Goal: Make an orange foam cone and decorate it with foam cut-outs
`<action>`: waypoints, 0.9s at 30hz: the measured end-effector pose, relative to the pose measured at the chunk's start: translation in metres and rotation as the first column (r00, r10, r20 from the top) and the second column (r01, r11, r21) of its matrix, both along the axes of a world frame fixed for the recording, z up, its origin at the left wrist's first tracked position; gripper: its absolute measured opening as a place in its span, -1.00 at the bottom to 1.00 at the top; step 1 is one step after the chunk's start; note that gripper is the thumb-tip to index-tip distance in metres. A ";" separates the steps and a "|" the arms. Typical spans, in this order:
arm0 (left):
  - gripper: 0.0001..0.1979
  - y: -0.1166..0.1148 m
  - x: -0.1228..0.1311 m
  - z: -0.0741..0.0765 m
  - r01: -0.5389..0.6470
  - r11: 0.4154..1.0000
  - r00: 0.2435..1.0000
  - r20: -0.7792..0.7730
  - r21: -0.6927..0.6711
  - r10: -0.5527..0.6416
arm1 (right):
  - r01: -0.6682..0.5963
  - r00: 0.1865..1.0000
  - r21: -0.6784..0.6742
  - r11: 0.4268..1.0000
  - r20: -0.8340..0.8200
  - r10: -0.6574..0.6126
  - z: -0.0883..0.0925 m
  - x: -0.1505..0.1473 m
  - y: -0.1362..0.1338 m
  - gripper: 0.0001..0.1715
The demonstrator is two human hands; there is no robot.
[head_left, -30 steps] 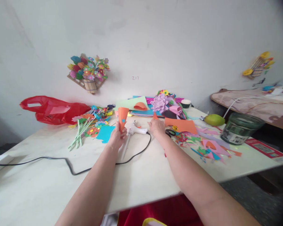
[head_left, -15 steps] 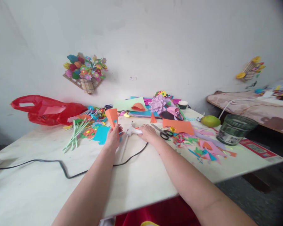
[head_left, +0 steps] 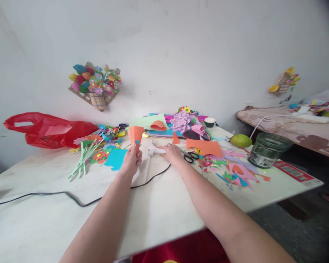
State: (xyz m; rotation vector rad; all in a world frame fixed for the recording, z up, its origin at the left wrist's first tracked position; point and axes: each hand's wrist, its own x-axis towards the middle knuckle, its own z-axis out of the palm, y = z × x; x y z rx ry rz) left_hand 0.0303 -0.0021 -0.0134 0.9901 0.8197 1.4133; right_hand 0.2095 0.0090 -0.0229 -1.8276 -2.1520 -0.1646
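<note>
My left hand [head_left: 131, 159] is closed round the narrow end of an orange paper cone [head_left: 136, 135] and holds it upright above the white table [head_left: 164, 204]. My right hand [head_left: 171, 153] lies over the handle of a white glue gun [head_left: 155, 149], with its fingers curled on it. The gun rests on the table, and its black cord [head_left: 79, 199] trails off to the left. Black scissors [head_left: 190, 157] lie just right of my right hand.
Paper flowers on green sticks [head_left: 90, 151] and a blue sheet [head_left: 115, 159] lie to the left, with a red plastic bag [head_left: 48, 129] behind. Coloured sheets, a purple paper flower [head_left: 180, 122], orange paper [head_left: 205, 147], scraps [head_left: 235, 171], a green fruit [head_left: 240, 140] and a glass jar [head_left: 267, 149] fill the right.
My right hand moved left from beside the scissors onto the glue gun. The cone in my left hand tilted left, then came upright again.
</note>
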 end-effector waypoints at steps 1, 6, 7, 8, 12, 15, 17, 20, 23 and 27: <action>-0.53 0.000 0.000 -0.001 0.018 1.000 1.000 -0.012 -0.001 -0.018 | 0.004 1.000 -0.004 1.000 -0.004 -0.004 0.000 0.001 0.000 -0.62; -0.55 -0.002 0.002 -0.006 0.049 0.999 0.998 -0.027 0.014 -0.048 | -0.033 0.997 0.037 0.999 -0.068 0.035 0.006 0.002 -0.002 -0.56; -0.55 -0.002 0.002 -0.005 0.049 0.999 0.998 -0.027 0.016 -0.049 | -0.023 0.995 0.059 0.998 -0.096 0.028 0.008 0.003 -0.002 -0.54; -0.55 -0.003 0.003 -0.005 0.053 0.998 0.998 -0.030 0.016 -0.052 | -0.002 0.992 0.080 0.997 -0.124 0.012 0.012 0.005 -0.001 -0.54; -0.52 -0.004 0.012 -0.001 0.090 0.996 0.994 -0.054 -0.005 -0.090 | 0.127 0.977 0.131 0.983 -0.188 -0.101 0.024 0.018 0.004 -0.59; -0.52 -0.002 0.020 -0.001 0.103 0.994 0.992 -0.077 -0.025 -0.105 | 0.196 0.964 0.100 0.975 -0.202 -0.173 0.027 0.032 0.009 -0.64; -0.53 -0.001 0.025 -0.001 0.109 0.994 0.990 -0.091 -0.029 -0.112 | 0.223 0.957 0.063 0.973 -0.203 -0.206 0.026 0.039 0.011 -0.64; -0.55 0.001 0.031 0.000 0.125 0.991 0.985 -0.114 -0.043 -0.129 | 0.254 0.950 0.043 0.966 -0.196 -0.242 0.023 0.046 0.012 -0.63; -0.56 0.004 0.036 0.005 0.122 0.991 0.985 -0.118 -0.062 -0.129 | 0.275 0.944 0.058 0.960 -0.205 -0.258 0.023 0.050 0.011 -0.62; -0.57 0.008 0.042 0.010 0.123 0.990 0.988 -0.087 -0.063 -0.128 | 0.317 0.923 0.103 0.943 -0.263 -0.281 0.025 0.057 0.012 -0.59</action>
